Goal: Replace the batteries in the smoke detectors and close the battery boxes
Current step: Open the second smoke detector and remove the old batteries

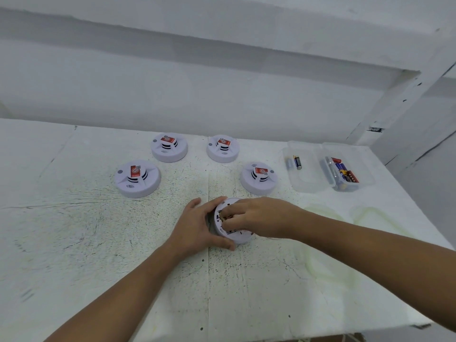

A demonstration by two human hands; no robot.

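Centrally: white round detector (241, 240) tilted, underside up (battery bay exposed).

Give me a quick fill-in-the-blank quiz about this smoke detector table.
1. Besides the held smoke detector, ____ more rest on the table.
2. Each resting one bears a ____ sticker on top.
3. The clear box on the right holds spare ____.
Missing words: four; red; batteries.

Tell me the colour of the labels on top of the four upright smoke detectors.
Red labels, seen best in the head view.
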